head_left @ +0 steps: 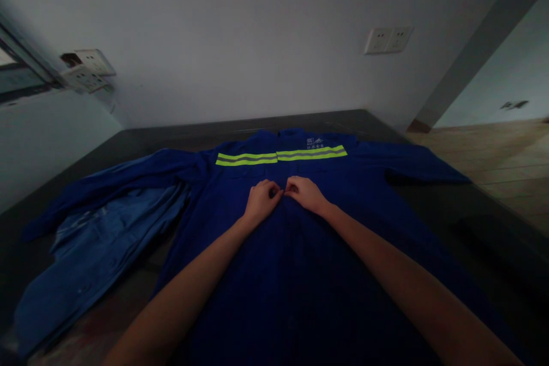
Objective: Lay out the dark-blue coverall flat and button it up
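Observation:
A dark blue work jacket with a yellow and grey reflective band across its chest lies spread front side up, sleeves out to both sides. At the middle of its front opening, just below the band, my left hand pinches one edge of the placket. Close beside it, my right hand pinches the other edge, the fingertips of both hands almost meeting. Whatever fastener sits between the fingers is too small and dark to make out.
Under the jacket is a dark table, set against a pale wall. A lighter blue folded garment lies to the left, partly beneath the jacket's sleeve. A dark object rests at the right. Wall sockets are above the table.

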### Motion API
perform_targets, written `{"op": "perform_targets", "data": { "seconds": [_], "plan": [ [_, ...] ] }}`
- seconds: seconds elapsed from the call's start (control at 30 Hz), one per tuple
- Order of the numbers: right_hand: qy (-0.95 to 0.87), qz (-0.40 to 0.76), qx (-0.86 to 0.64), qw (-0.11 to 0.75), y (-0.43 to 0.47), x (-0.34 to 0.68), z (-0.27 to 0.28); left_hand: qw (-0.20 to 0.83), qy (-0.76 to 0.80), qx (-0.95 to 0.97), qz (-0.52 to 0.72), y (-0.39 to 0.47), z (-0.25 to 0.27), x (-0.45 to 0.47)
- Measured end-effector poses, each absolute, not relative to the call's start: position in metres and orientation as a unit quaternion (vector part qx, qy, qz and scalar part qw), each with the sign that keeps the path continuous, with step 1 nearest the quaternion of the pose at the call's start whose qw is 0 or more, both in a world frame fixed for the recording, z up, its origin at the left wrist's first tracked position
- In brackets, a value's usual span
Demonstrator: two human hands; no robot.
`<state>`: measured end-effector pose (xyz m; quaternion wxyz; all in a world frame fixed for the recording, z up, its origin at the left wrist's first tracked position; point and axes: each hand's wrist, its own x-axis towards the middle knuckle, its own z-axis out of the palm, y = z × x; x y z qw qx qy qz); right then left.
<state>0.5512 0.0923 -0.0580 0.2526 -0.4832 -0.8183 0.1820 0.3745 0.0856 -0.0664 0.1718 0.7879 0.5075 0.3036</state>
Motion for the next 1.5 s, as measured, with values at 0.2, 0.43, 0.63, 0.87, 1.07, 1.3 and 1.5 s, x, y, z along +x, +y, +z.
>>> {"op": "perform_targets", "data": {
  "seconds": [0.2, 0.43, 0.63, 0.87, 1.07, 1.3, 1.5],
  "plan": [
    [-0.786, 0.228, -0.477, 0.319, 0.095, 0.552, -0.059, 0.173, 0.522, 0.785, 0.286, 0.087, -0.062, 0.375],
    [-0.758, 0.293, -0.459, 0.36, 0.101, 0.557, -0.058, 0.211, 0.529, 0.783, 0.25, 0.091, -0.054, 0.374],
    [-0.736, 0.316, -0.468, 0.373, 0.102, 0.557, -0.062, 0.209, 0.545, 0.779, 0.229, 0.088, -0.053, 0.375],
    [-0.721, 0.326, -0.479, 0.38, 0.102, 0.554, -0.064, 0.235, 0.579, 0.753, 0.206, 0.087, -0.048, 0.379],
    [-0.713, 0.332, -0.491, 0.375, 0.103, 0.554, -0.065, 0.243, 0.58, 0.751, 0.201, 0.087, -0.048, 0.38],
    [-0.712, 0.348, -0.489, 0.366, 0.107, 0.554, -0.068, 0.207, 0.569, 0.77, 0.2, 0.084, -0.051, 0.38],
    [-0.723, 0.353, -0.477, 0.355, 0.109, 0.555, -0.07, 0.16, 0.566, 0.78, 0.214, 0.08, -0.06, 0.382]
  ]
}}
